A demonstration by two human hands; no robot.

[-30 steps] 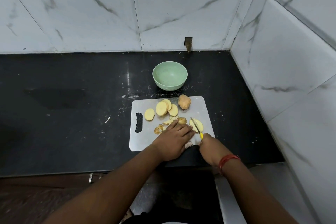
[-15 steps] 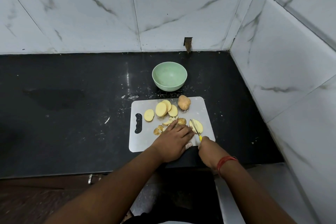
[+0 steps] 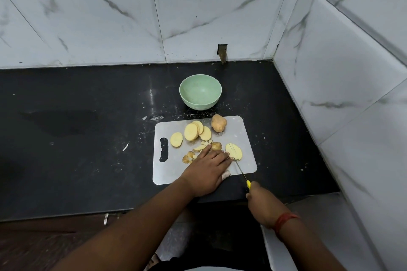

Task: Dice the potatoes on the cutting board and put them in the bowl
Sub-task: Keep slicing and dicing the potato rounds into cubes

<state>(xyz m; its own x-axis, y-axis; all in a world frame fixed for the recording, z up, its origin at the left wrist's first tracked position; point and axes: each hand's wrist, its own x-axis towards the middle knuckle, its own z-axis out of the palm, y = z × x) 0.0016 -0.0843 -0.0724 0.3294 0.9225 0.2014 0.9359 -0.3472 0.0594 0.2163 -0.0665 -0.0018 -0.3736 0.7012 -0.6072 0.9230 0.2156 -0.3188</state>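
Right hand grasps the knife; its tip meets the slice just beyond the flat, released left hand.

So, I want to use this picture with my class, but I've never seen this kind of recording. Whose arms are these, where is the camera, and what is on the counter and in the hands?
There is no machine here: the arms belong to a person, and the camera sits on their head, looking forward and down, so you see what they see. A grey cutting board lies on a black counter in a tiled corner. On the board are a whole potato, several round slices, a few small cut pieces and one slice already scored by cuts. Behind the board stands a green bowl, with nothing in it yet. The left hand lies on the board, its fingers reaching that scored slice. The right hand grips a thin knife with a yellow handle, its blade pointing at the same slice.
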